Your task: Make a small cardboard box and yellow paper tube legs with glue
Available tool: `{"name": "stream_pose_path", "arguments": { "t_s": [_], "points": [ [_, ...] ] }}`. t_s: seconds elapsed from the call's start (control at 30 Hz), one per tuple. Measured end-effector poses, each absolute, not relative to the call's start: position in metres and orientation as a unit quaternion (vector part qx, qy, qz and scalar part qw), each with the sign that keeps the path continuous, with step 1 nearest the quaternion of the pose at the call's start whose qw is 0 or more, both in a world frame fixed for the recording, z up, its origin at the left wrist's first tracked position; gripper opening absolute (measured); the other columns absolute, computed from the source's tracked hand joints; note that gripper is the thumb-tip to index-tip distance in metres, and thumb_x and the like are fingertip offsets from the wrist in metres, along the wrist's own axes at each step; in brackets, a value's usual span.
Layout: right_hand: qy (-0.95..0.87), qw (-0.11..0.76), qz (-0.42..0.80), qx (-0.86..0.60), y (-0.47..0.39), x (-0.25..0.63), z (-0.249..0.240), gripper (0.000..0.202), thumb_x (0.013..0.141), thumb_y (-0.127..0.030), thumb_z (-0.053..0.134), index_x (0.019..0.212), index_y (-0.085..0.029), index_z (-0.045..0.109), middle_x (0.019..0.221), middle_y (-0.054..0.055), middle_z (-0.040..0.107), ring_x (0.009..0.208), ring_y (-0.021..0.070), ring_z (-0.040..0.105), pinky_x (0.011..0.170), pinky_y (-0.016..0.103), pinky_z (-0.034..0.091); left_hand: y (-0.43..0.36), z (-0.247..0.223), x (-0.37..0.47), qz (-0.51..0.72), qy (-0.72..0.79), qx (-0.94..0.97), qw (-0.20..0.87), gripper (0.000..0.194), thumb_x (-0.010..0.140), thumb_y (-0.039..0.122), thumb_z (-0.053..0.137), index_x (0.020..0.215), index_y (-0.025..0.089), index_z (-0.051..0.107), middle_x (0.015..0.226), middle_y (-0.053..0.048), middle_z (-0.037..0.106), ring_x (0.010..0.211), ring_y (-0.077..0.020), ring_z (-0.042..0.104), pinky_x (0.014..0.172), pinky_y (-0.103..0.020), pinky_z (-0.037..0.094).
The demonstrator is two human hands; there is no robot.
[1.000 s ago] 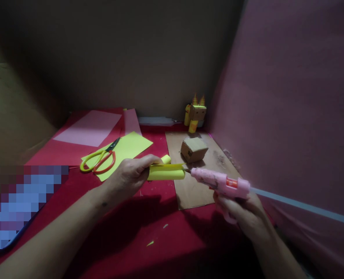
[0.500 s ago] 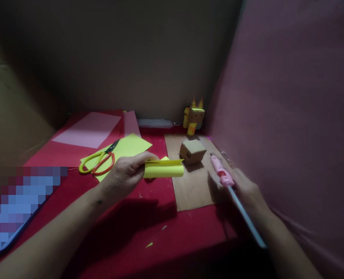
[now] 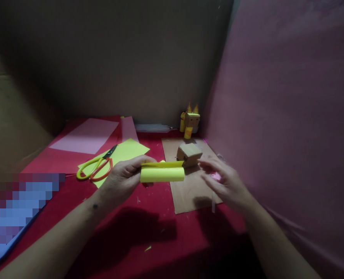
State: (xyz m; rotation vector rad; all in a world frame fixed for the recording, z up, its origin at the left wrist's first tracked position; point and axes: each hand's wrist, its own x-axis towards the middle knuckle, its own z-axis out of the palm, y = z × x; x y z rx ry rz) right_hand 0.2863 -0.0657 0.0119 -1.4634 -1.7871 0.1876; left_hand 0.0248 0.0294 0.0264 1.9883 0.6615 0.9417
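Note:
My left hand [image 3: 128, 173] grips the left end of a rolled yellow paper [image 3: 162, 174], whose loose edge stands up along the top. To its right, my right hand [image 3: 225, 180] is held with its fingers apart and nothing in its grasp. Partly hidden behind that hand is the pink glue gun [image 3: 216, 176], with its pale stick [image 3: 213, 203] showing below, over the cardboard sheet [image 3: 186, 197]. A small cardboard box [image 3: 190, 153] sits on the sheet, just beyond the right end of the roll.
Scissors [image 3: 98, 166] with yellow and red handles lie on yellow paper [image 3: 131, 149] at the left. Behind are pink sheets [image 3: 86, 135]. A small cardboard and yellow figure [image 3: 190, 122] stands at the back. A blurred blue object [image 3: 23, 221] is at the left edge.
My right hand has let go of the glue gun and moved left toward the roll, its fingers now apart. The view has shifted slightly. My left hand still holds the roll.

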Motion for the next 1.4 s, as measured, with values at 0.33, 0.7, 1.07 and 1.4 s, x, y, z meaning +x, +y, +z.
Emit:
{"name": "stream_pose_path", "arguments": {
  "t_s": [0.33, 0.7, 1.07, 1.4],
  "points": [
    [-0.568, 0.561, 0.482, -0.362, -0.031, 0.245, 0.011, 0.024, 0.072, -0.025, 0.076, 0.095, -0.025, 0.075, 0.089, 0.002, 0.077, 0.08, 0.0128, 0.07, 0.078, 0.027, 0.057, 0.028, 0.028, 0.026, 0.363, 0.252, 0.783, 0.438, 0.015, 0.081, 0.018, 0.053, 0.087, 0.015, 0.066, 0.068, -0.001, 0.068, 0.061, -0.012, 0.063, 0.057, -0.022, 0.051],
    [-0.572, 0.601, 0.392, -0.397, -0.03, 0.235, 0.005, 0.019, 0.07, -0.025, 0.077, 0.089, -0.029, 0.076, 0.087, 0.0, 0.077, 0.077, 0.0157, 0.074, 0.074, 0.028, 0.061, 0.024, 0.025, 0.031, 0.357, 0.251, 0.72, 0.539, 0.014, 0.08, 0.014, 0.055, 0.087, 0.016, 0.067, 0.067, 0.001, 0.07, 0.057, -0.0114, 0.065, 0.055, -0.021, 0.053],
    [-0.621, 0.594, 0.353, -0.371, -0.03, 0.238, 0.001, 0.017, 0.076, -0.025, 0.074, 0.091, -0.03, 0.076, 0.091, 0.001, 0.077, 0.083, 0.0164, 0.07, 0.074, 0.029, 0.058, 0.024, 0.018, 0.035, 0.389, 0.229, 0.628, 0.634, 0.02, 0.073, 0.01, 0.064, 0.09, 0.018, 0.072, 0.069, -0.001, 0.074, 0.057, -0.0163, 0.069, 0.05, -0.023, 0.056],
    [-0.661, 0.586, 0.298, -0.361, -0.029, 0.24, -0.003, 0.02, 0.081, -0.021, 0.067, 0.097, -0.03, 0.075, 0.095, 0.002, 0.077, 0.085, 0.0188, 0.071, 0.075, 0.032, 0.058, 0.022, 0.017, 0.037, 0.392, 0.251, 0.607, 0.644, 0.018, 0.071, 0.012, 0.066, 0.087, 0.015, 0.072, 0.063, -0.003, 0.073, 0.051, -0.0186, 0.069, 0.045, -0.025, 0.056]
  ]
}}
